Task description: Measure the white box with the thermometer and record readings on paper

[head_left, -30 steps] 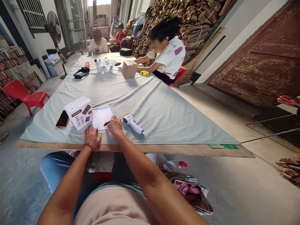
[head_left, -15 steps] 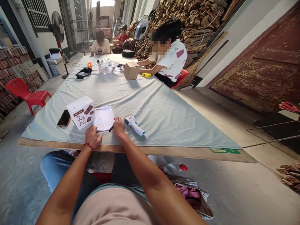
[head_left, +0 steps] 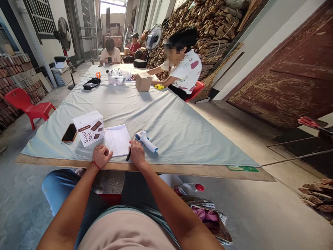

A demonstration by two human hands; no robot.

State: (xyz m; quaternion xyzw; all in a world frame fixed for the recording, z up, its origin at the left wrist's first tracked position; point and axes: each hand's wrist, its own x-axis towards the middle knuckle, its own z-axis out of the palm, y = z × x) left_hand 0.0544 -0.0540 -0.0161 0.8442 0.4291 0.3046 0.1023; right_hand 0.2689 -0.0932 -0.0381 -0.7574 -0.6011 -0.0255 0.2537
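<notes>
Gripping a slim black pen [head_left: 128, 155], the right hand [head_left: 136, 152] rests at the right edge of a white paper pad [head_left: 118, 140], its fingers closed around the pen, whose dark end points down toward the near edge of the table [head_left: 192, 139]. The left hand [head_left: 102, 155] lies at the pad's lower left corner with its fingers bent and a red band round the wrist; it shows nothing in its grasp, though how far it is closed under the knuckles cannot be told. The pad lies flat on the pale cloth between the two hands, its sheet bearing faint lines too small to read. Just left of it stands a white box [head_left: 88, 128] printed "Su-per Meal", and beyond that lies a dark-screened phone [head_left: 69, 133]. Just right of the right hand, a white and blue handheld thermometer [head_left: 147, 141] lies on its side. Farther up the cloth are a black strapped headset [head_left: 91, 83], a clear basin [head_left: 117, 80] of bottles, a cardboard box [head_left: 144, 82] and a yellow object [head_left: 159, 86], near a seated person [head_left: 188, 71] in a patterned white shirt.
</notes>
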